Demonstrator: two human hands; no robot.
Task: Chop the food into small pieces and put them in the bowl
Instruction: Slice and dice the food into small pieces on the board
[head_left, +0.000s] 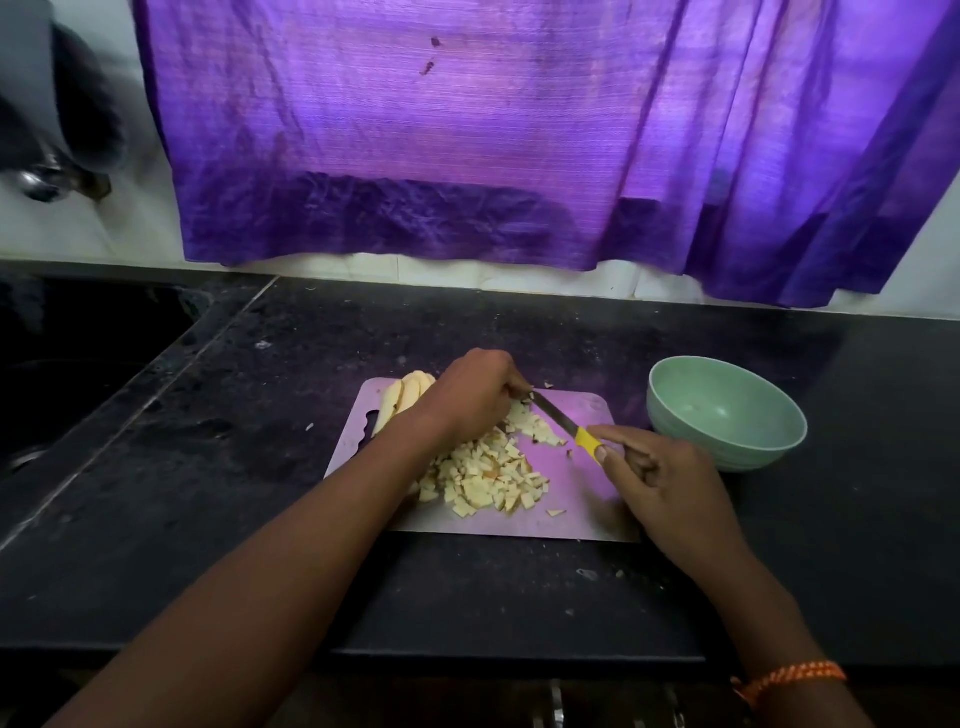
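Right hand (670, 483) gripped the yellow handle of a small knife (566, 423), fingers curled round it, blade pointing toward 10 o'clock with its tip at the left hand's fingers. Left hand (475, 397) was curled, fingertips down on the food at the blade; the food under the fingers was hidden, so I couldn't tell whether it pinched a piece or just pressed. Orange thread band (789, 678) sat on the right wrist.

Both hands were over a pale cutting board (582, 514). Heap of small chopped pieces (488, 475) lay mid-board, at 6 o'clock from the left hand, running up to the blade. Uncut pale slices (402, 395) were stacked at the board's 10 o'clock corner, partly behind the left wrist. A few stray bits lay near the board's 5 o'clock side.

Light green bowl (727, 415) stood at 3 o'clock, just beside the board, on the dark stone counter (208, 493); no pieces visible in it.

Purple curtain (467, 130) hung at 12 o'clock against the white wall. Sink recess (78, 364) at 9 o'clock.
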